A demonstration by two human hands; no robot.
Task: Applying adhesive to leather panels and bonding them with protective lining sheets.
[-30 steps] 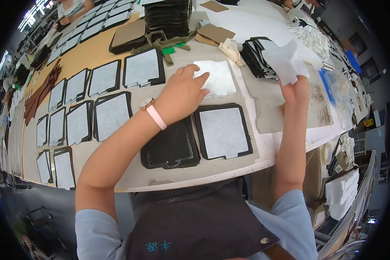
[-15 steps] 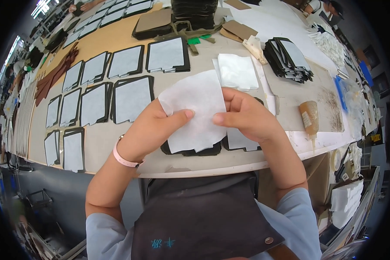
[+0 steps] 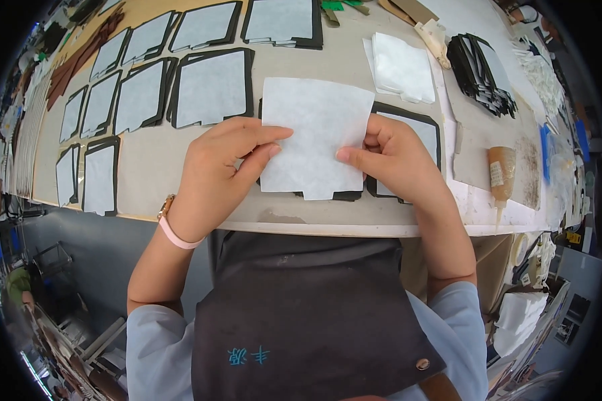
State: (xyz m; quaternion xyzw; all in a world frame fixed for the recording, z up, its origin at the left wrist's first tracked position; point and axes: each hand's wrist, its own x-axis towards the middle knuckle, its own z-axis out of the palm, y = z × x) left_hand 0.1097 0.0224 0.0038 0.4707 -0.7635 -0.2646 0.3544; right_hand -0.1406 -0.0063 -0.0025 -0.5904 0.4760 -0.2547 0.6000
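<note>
A white sheet (image 3: 316,144) with a small tab at its lower edge is in front of me, over a black-edged piece (image 3: 346,196) that it mostly hides. My right hand (image 3: 403,155) pinches its right edge, thumb on the front and fingers behind. At the left edge, my left hand (image 3: 229,160) has index finger and thumb slightly apart, both in front of the sheet. Another black piece faced with white (image 3: 418,134) lies partly behind my right hand. Beyond is a stack of white sheets (image 3: 403,67).
Rows of white-faced black pieces (image 3: 211,87) cover the table's left side. A pile of black pieces (image 3: 478,73) lies at the far right, with a brown glue bottle (image 3: 501,172) nearer. Brown strips (image 3: 83,57) lie far left. The table's front edge (image 3: 314,228) is close to me.
The white sheet has gone from tilted and curved to nearly upright and flatter, over the black-edged piece. My left thumb has slid off its middle toward the left edge. The view has tipped downward.
</note>
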